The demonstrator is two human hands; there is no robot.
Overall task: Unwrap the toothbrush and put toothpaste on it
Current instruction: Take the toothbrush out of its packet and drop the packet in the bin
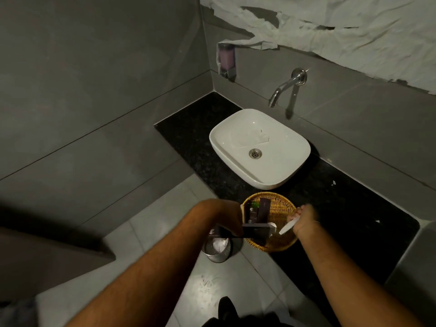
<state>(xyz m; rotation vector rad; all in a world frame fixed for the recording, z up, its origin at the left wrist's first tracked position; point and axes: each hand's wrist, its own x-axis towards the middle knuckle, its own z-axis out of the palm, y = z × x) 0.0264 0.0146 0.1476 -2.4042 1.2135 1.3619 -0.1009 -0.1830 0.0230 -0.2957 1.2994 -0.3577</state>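
My left hand point(230, 218) grips a dark purple box point(256, 231) at the near left rim of a round wicker basket point(280, 210) on the black counter. One end of the box is open and shows white. My right hand point(305, 220) is closed around a white toothbrush handle point(287, 226) that points down and left over the basket. The brush's head is hidden in my fist. More dark purple boxes point(260, 210) stand inside the basket. I cannot pick out a toothpaste tube.
A white basin point(259, 147) sits on the black counter point(354, 208) behind the basket, under a wall tap point(286, 87). A small metal bin point(218, 249) with white paper stands on the floor below my left hand. A soap dispenser point(226, 60) hangs in the corner.
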